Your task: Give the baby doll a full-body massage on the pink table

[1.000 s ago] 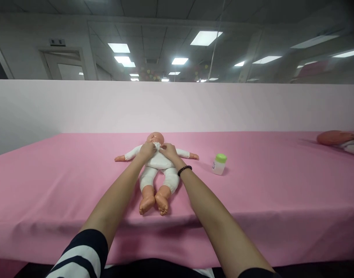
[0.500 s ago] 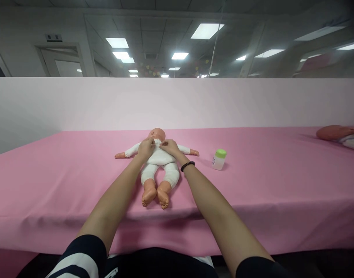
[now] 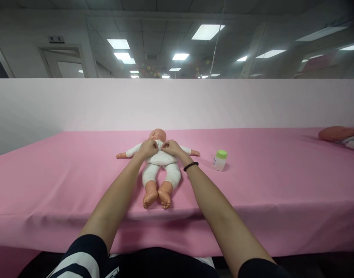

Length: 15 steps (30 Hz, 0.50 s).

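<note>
Left grip [image 3: 148, 148] touches a white-bodied, barefoot doll [image 3: 160, 159].

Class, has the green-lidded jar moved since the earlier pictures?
No: judged against the back edge of the pink cover, the green-lidded jar keeps its place beside the doll; only the view shifted slightly.

So I'm facing this wide table [image 3: 281, 166], and a pink cover [image 3: 63, 166] is spreading right across it, bending over the front edge and hanging down on my side with some soft creases. A baby doll [image 3: 161, 159] is lying on its back, arms out wide, feet pointing at me near that edge. To its right, well apart, a green-lidded jar [image 3: 219, 162] is standing upright. Far right, another doll [image 3: 336, 134] is lying partly out of view.
</note>
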Available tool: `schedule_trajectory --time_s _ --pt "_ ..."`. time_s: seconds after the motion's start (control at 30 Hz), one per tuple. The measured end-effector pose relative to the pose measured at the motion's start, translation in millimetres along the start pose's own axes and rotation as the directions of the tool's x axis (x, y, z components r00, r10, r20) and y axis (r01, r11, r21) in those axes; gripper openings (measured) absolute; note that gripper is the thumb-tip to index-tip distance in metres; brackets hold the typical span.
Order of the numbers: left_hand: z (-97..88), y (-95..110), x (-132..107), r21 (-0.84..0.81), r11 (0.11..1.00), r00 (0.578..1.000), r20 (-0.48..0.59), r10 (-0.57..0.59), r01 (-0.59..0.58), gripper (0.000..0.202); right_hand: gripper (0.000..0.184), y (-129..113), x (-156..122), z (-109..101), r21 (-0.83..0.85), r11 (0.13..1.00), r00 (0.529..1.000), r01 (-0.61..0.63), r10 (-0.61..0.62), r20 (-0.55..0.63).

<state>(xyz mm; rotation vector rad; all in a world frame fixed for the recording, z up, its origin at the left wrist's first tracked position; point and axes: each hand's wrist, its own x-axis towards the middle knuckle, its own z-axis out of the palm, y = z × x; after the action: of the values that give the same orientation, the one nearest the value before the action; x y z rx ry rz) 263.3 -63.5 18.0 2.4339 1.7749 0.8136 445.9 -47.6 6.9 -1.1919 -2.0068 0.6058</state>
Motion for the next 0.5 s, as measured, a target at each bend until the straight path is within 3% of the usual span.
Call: schedule_trajectory --time_s 0.13,0.23,0.37,0.5 --pt "-13.8 10 -4 0.012 1.0 0.99 0.144 -0.001 0.0 0.013 0.007 -3 -2 -13 -0.026 0.999 0.987 -0.03 0.034 0.159" --pt "-13.3 14 -6 0.055 0.998 0.975 0.221 -0.029 0.017 0.014 0.004 -4 -4 -8 -0.053 0.997 0.983 -0.059 0.067 0.17" --pt "-7.6 14 -7 0.092 0.995 0.971 0.231 -0.055 0.035 0.018 0.006 -9 -8 3 -0.084 0.994 0.993 -0.071 0.079 0.093" --pt "-10.7 10 -5 0.062 0.998 0.985 0.171 -0.009 -0.002 0.019 0.007 -14 -8 -7 -0.074 0.996 0.992 -0.045 0.054 0.118"
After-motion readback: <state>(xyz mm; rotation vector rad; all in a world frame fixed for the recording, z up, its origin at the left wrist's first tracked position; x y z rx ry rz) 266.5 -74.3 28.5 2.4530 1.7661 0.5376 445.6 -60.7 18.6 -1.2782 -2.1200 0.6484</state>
